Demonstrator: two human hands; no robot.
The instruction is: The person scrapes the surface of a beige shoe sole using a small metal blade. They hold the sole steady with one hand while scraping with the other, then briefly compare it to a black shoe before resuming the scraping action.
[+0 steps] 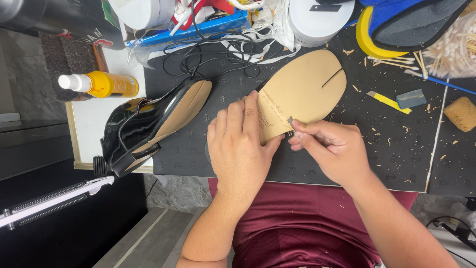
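You are working on one tan leather sole (305,87), which is lying flat on the black cutting mat (198,144) in front of you, its rounded toe pointing away from you and its near end tucked under your left hand. Your left hand (238,144) is lying palm down across that near end, fingers stretched out and close together, pressing the sole to the mat rather than gripping it. Your right hand (332,149) is coming in from the right with the wrist bent and the fingers curled tight; thumb and forefinger are pinching one small blade (290,120) whose tip is touching the stitched edge of the sole. How much of the blade is hidden in the fist is hard to say from here.

One black shoe (144,124) is lying on its side just left of your left hand, its pale sole facing you. One yellow spray bottle (101,84) is lying further left on the white board. Two round white tubs (320,20) are sitting at the far edge of the mat, with one roll of yellow tape (364,37) to their right. One cork block (461,113) is resting well apart at the right edge.
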